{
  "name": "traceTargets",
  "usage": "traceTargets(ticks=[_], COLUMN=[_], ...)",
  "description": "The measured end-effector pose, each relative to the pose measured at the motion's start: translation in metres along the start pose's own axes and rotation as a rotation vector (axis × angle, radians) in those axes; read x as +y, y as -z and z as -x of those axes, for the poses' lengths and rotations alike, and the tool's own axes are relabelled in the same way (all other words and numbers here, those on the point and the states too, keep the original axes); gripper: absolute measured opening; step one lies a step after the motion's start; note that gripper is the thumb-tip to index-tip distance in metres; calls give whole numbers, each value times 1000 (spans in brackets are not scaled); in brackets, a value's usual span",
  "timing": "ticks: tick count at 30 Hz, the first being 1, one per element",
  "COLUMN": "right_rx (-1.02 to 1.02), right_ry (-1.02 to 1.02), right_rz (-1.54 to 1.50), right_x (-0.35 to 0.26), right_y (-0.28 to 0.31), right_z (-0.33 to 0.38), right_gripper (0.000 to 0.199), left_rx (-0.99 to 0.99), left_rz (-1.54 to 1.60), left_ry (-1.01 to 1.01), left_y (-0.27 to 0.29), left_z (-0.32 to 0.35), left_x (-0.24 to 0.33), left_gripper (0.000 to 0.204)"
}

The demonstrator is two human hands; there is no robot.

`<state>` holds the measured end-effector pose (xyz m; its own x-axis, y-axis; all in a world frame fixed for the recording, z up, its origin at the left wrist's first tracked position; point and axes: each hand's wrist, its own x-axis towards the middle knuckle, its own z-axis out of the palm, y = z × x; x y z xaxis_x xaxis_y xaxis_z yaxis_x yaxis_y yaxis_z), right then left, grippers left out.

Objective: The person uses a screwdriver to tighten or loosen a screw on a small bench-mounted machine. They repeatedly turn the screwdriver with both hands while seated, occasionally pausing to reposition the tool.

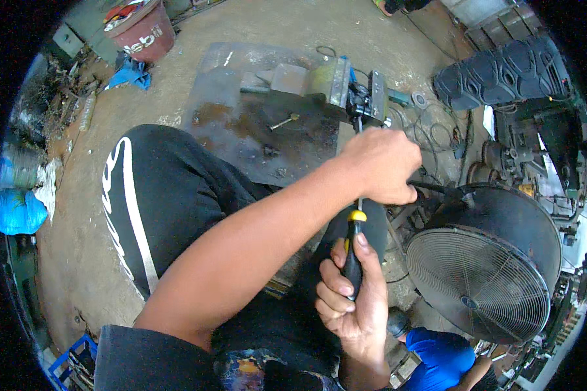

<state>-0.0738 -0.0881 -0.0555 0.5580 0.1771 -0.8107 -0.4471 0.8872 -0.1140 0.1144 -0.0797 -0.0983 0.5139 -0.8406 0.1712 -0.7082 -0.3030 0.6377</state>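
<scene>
My right hand (355,293) is wrapped round the black-and-yellow handle of a long screwdriver (353,257). Its thin shaft runs away from me under my left hand and shows again beyond it, reaching a dark metal part (360,101) between the jaws of a bench vise (329,81). My left hand (381,166) crosses over the shaft with its fingers curled closed; what lies inside them is hidden. A dark rod (437,189) shows at its right side, and I cannot tell whether the hand holds it.
A stained metal plate (218,85) lies under the vise, with a small metal tool (285,122) on it. To the right stands a big drum fan (479,283); cables (437,133) trail behind it. A person in blue (440,358) is close by at lower right. A bucket (143,36) stands far left.
</scene>
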Motion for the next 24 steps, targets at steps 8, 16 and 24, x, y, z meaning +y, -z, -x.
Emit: traceTargets(ticks=[8, 16, 24], right_rx=[-114, -275, 82], right_ry=[22, 56, 26], right_rz=[-53, -2, 98], right_x=[0, -3, -2], right_y=[-6, -2, -5], right_z=[-2, -6, -3], right_gripper=[38, 36, 37], left_rx=[-18, -106, -70], left_rz=[-2, -13, -27], left_ry=[-16, 9, -23], left_y=[1, 7, 3], left_z=[3, -2, 6], left_x=[2, 0, 5], left_gripper=[33, 35, 35])
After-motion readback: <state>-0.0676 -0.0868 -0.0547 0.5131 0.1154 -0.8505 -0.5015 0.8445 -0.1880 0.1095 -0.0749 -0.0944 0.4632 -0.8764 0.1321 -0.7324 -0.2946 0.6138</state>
